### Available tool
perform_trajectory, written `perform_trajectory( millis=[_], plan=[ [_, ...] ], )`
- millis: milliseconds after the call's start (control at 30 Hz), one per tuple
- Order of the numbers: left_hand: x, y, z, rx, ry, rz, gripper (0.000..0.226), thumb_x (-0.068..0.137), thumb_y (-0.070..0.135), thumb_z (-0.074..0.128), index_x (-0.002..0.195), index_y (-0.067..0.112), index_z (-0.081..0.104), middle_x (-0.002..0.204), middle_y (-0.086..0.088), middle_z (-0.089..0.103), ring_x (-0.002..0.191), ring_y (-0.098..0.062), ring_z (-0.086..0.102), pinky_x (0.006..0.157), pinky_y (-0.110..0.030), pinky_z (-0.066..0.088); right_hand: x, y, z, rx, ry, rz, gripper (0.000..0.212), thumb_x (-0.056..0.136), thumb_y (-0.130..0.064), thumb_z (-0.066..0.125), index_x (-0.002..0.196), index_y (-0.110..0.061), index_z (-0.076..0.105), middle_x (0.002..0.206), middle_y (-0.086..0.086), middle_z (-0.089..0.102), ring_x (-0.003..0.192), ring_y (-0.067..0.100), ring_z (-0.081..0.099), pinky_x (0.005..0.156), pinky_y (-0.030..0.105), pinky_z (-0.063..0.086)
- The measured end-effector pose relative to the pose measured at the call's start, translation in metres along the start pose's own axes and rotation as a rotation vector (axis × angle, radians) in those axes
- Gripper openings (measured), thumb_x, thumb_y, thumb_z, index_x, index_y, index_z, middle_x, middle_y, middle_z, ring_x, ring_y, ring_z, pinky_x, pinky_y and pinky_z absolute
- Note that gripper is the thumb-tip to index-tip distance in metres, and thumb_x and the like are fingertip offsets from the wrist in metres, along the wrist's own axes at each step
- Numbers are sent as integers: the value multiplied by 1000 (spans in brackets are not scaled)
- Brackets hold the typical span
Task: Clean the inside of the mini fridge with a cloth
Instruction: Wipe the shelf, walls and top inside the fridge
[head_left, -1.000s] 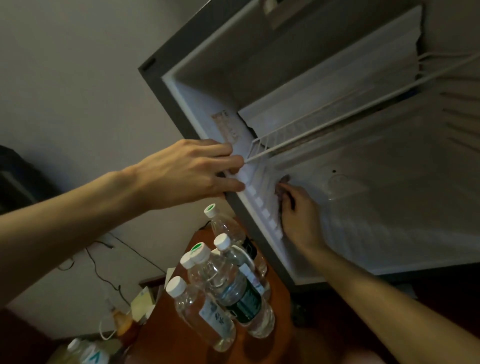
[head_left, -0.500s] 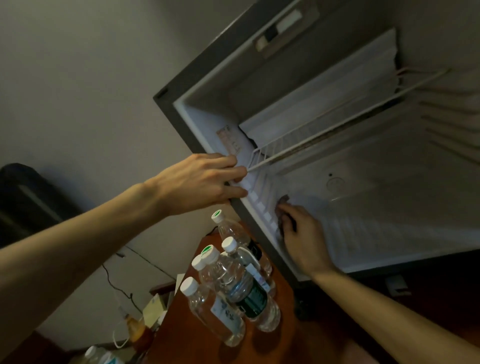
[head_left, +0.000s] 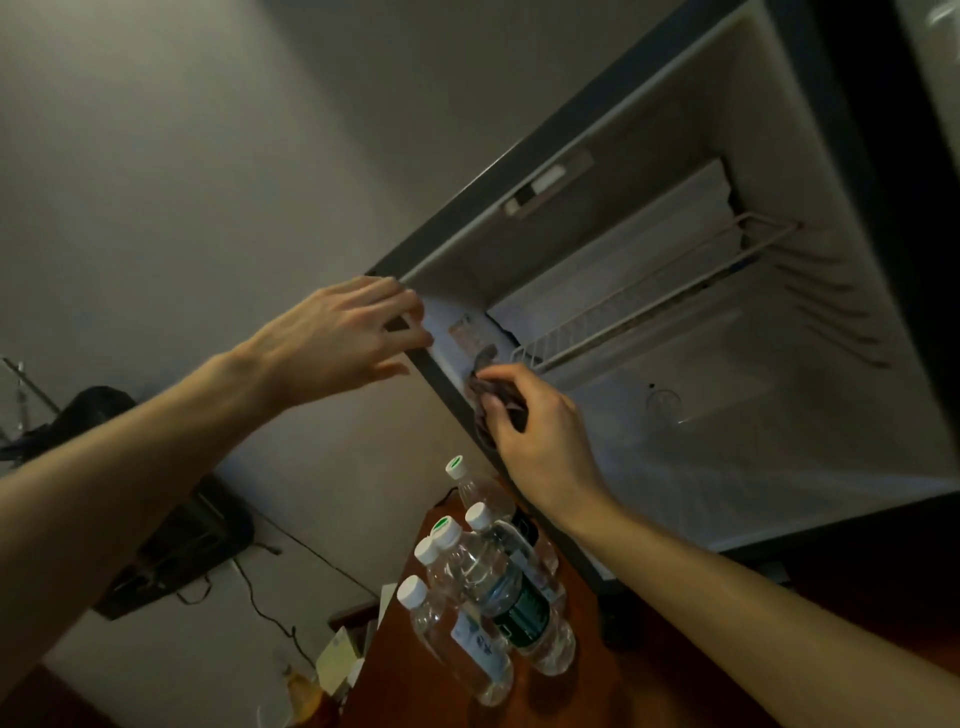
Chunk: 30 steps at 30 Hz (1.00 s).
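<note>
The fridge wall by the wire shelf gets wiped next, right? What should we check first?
1. Cloth held firmly: ok, the right hand grips it, bunched.
2. Cloth touching the fridge side wall: ok, it presses near the front edge.
3. Fridge steadied: ok, the left hand rests on the front corner of the cabinet, fingers straight.
4. Wire shelf seated in its grooves: cannot tell, too dim.
5. Water bottles out of the way: ok, they stand outside on the wooden table.
6. Cloth clean enough: cannot tell, it looks dark in this light.
</note>
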<state>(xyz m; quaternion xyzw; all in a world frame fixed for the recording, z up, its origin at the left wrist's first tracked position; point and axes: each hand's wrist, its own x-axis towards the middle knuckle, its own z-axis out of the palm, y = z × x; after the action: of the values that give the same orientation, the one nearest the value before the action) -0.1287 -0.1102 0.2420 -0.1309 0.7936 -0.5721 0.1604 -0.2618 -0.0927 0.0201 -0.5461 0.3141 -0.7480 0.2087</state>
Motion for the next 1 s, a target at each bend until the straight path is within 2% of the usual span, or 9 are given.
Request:
perform_trajectory(
  millis=[133,267,367,400,533,700,800,900,1000],
  plan=[
    [3,-15,9,-6,15,-4,50,77,28,83,122,16,64,122,-14,59,109,-28,59,86,-43,56,45,2,23,46,41,16,20,99,-23,55,117,-24,62,113,-6,65,105,4,61,88,25,56],
    [12,-25,24,-33,85,110,39,82,32,70,117,16,65,116,-12,60,101,-26,57,79,-40,55,104,18,34,41,103,50,16,99,-18,56,110,-17,67,101,-8,67,91,-4,60,82,10,48],
    [14,-33,34,-32,111,156,40,83,33,68,119,16,64,117,-13,59,103,-28,55,78,-41,54,149,36,41,-81,164,46,17,97,-15,54,101,-15,70,99,2,72,95,17,65,87,39,53],
    [14,-34,36,-37,115,161,40,83,33,67,119,16,63,117,-13,59,103,-28,54,78,-41,53,158,40,42,-107,168,56,18,96,-15,53,100,-15,71,98,3,72,96,20,65,85,41,53],
    [14,-33,36,-50,116,167,37,87,35,63,119,16,62,117,-13,58,104,-29,54,80,-42,52,138,33,37,-70,123,62,24,97,-13,51,110,-15,70,100,2,70,96,17,63,79,27,43],
    [11,-32,25,-19,97,183,36,85,24,66,120,14,64,117,-14,60,103,-31,58,82,-45,55,65,5,27,-2,-73,-60,27,103,-22,47,126,-25,60,114,-8,63,102,2,59,86,22,52],
    [9,-36,15,14,91,190,35,84,19,67,119,15,65,119,-12,60,107,-31,58,84,-45,53,50,-3,28,-42,-64,-189,33,103,-14,47,134,-19,58,127,-3,61,116,4,56,98,19,49],
    [11,-39,14,35,76,206,38,81,18,72,118,16,63,119,-10,60,108,-30,57,87,-45,53,59,0,29,-68,-41,-173,33,103,-18,46,133,-18,59,127,-2,62,113,0,55,97,12,45],
    [11,-41,18,19,74,217,40,81,19,76,119,15,62,118,-11,60,106,-29,58,86,-44,53,86,8,30,-47,-7,-50,29,103,-20,48,128,-21,62,116,0,66,107,8,60,94,25,51]
  ],
)
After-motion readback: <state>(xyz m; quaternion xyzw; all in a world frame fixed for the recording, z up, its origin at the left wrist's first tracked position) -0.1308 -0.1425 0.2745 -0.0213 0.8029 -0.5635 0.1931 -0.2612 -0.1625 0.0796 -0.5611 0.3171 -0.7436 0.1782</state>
